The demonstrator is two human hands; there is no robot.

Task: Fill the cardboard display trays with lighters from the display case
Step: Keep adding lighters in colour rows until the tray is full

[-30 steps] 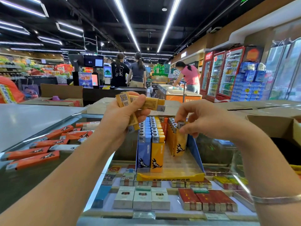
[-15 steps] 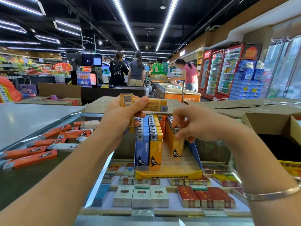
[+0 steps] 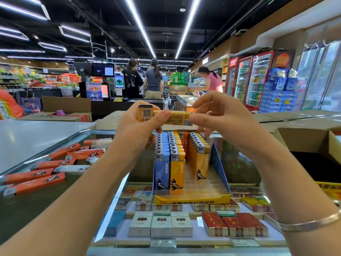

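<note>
A yellow-and-blue cardboard display tray [image 3: 191, 199] stands on the glass case and holds rows of upright blue and yellow lighters [image 3: 177, 159]. My left hand [image 3: 136, 130] grips a small bunch of yellow lighters [image 3: 175, 118] above the tray's back, one lying sideways. My right hand [image 3: 219, 115] has its thumb and fingertips at the metal end of that sideways lighter. Several orange lighters [image 3: 36, 180] lie loose on the glass at the left.
Cigarette packs [image 3: 160, 226] fill the glass display case [image 3: 103, 226] below the tray. An open cardboard box [image 3: 306, 137] sits at the right, more boxes behind. Three people stand at the checkout counter beyond; drink fridges line the right wall.
My right hand let go of the yellow lighter it set into the tray's right row and rose to the sideways lighter in my left hand. The left hand stayed roughly put.
</note>
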